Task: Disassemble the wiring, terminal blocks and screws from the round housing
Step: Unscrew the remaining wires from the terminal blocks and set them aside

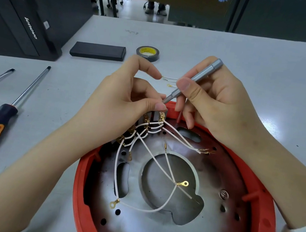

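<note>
Right hand (209,102) pinches a grey precision screwdriver (194,78), tip down at the terminal block (147,123) on the far rim of the red round housing (264,210). Left hand (118,103) pinches the block's top. White ring-terminal wires (154,210) trail loose across the metal plate (214,175).

1 head-worn, wide-angle view looks forward and down from close above the grey table (235,54), with the red round housing (81,174) nearest and chair legs beyond the far edge.
</note>
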`<move>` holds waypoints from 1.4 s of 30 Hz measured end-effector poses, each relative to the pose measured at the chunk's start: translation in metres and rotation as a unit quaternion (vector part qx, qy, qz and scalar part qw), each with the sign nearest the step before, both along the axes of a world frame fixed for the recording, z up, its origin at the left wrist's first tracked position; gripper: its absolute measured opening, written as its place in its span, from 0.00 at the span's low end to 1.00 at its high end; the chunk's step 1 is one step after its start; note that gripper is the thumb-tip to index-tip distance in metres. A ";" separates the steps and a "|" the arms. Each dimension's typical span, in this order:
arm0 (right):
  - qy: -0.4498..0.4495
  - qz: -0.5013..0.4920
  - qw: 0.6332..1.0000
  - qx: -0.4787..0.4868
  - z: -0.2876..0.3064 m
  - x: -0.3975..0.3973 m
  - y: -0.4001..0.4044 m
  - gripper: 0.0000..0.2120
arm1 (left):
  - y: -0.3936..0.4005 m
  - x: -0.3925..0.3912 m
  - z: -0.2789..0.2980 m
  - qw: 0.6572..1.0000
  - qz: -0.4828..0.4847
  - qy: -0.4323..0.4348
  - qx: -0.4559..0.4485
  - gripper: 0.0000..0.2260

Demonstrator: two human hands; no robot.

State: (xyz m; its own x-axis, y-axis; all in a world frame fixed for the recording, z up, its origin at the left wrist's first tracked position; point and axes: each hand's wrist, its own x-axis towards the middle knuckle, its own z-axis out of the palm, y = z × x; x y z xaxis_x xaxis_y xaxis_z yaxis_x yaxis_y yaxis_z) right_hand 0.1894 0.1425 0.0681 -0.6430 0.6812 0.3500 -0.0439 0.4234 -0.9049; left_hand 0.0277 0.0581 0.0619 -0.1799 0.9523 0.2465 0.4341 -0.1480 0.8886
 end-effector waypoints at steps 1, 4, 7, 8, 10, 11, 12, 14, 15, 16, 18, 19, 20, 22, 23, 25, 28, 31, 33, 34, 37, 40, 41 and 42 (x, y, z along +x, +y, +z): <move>-0.003 0.006 1.000 -0.006 0.000 0.000 0.000 0.05 | -0.001 0.000 0.000 1.000 -0.006 0.005 0.005 0.18; 0.001 0.026 0.999 -0.031 0.001 0.000 0.002 0.04 | -0.001 0.000 0.000 1.000 -0.010 0.007 0.013 0.20; 0.016 0.035 0.998 -0.053 0.001 0.001 0.003 0.04 | 0.000 -0.001 0.001 0.999 -0.014 -0.027 0.014 0.21; 0.020 0.032 0.998 -0.057 0.001 0.001 0.003 0.04 | 0.000 0.000 0.001 0.999 -0.017 -0.032 0.009 0.20; 0.028 0.023 0.997 -0.065 0.000 0.002 0.003 0.05 | 0.002 0.002 0.002 1.000 -0.003 -0.017 -0.013 0.19; 0.031 0.017 0.997 -0.071 0.000 0.002 0.003 0.05 | 0.004 0.002 0.001 1.000 0.012 -0.009 -0.023 0.18; 0.030 0.011 0.997 -0.075 -0.001 0.002 0.004 0.05 | 0.005 0.002 0.001 0.999 0.027 -0.007 -0.035 0.17; 0.008 0.004 0.998 -0.066 -0.003 0.001 0.005 0.06 | 0.006 0.001 0.000 0.997 0.038 0.021 -0.066 0.11; -0.006 0.000 0.998 -0.055 -0.004 0.000 0.006 0.06 | 0.007 0.002 0.000 0.994 0.037 0.058 -0.082 0.09; -0.016 -0.004 0.999 -0.047 -0.005 -0.001 0.007 0.06 | 0.008 0.002 -0.001 0.990 0.035 0.098 -0.094 0.08; -0.026 -0.011 0.999 -0.036 -0.006 -0.002 0.007 0.05 | 0.007 0.002 0.000 0.985 0.036 0.139 -0.100 0.09; -0.031 -0.013 0.999 -0.027 -0.006 -0.002 0.007 0.05 | 0.007 0.001 0.000 0.984 0.037 0.141 -0.101 0.10; -0.037 -0.016 0.999 -0.015 -0.006 -0.002 0.007 0.05 | 0.007 0.001 0.000 0.984 0.039 0.140 -0.102 0.10; -0.044 -0.019 0.999 0.006 -0.007 -0.001 0.006 0.05 | 0.008 0.000 -0.001 0.985 0.042 0.136 -0.101 0.10; -0.045 -0.020 0.999 0.013 -0.007 -0.001 0.005 0.05 | 0.008 0.000 -0.001 0.985 0.042 0.134 -0.100 0.10; -0.047 -0.021 0.998 0.028 -0.007 -0.001 0.004 0.05 | 0.009 0.000 -0.002 0.986 0.042 0.131 -0.099 0.10; -0.056 -0.022 0.997 0.050 -0.007 0.000 0.002 0.07 | 0.008 0.000 -0.002 0.986 0.038 0.129 -0.096 0.10; -0.061 -0.023 0.996 0.062 -0.006 0.000 0.000 0.07 | 0.008 0.000 -0.002 0.986 0.036 0.126 -0.099 0.10; -0.065 -0.023 0.995 0.068 -0.006 0.000 0.000 0.07 | 0.008 0.000 -0.002 0.986 0.037 0.128 -0.100 0.10; -0.066 -0.025 0.995 0.071 -0.006 0.000 -0.001 0.07 | 0.008 0.000 -0.001 0.986 0.037 0.129 -0.099 0.10; -0.072 -0.026 0.993 0.086 -0.005 0.000 -0.002 0.06 | 0.008 0.001 -0.001 0.986 0.035 0.131 -0.099 0.10; -0.074 -0.024 0.993 0.091 -0.003 -0.001 -0.003 0.06 | 0.007 0.000 -0.001 0.985 0.036 0.138 -0.097 0.10; -0.074 -0.023 0.993 0.093 -0.003 -0.001 -0.003 0.06 | 0.007 0.000 -0.001 0.985 0.036 0.139 -0.095 0.10; -0.076 -0.021 0.992 0.098 -0.003 -0.002 -0.003 0.06 | 0.007 0.000 0.000 0.985 0.036 0.140 -0.094 0.10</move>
State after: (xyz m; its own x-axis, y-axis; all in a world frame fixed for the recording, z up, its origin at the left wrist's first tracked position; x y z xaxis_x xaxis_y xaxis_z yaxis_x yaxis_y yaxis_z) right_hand 0.1878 0.1391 0.0654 -0.6715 0.6369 0.3789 0.1083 0.5901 -0.8000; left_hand 0.0277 0.0649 0.0615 -0.1986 0.9730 0.1175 0.6701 0.0473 0.7408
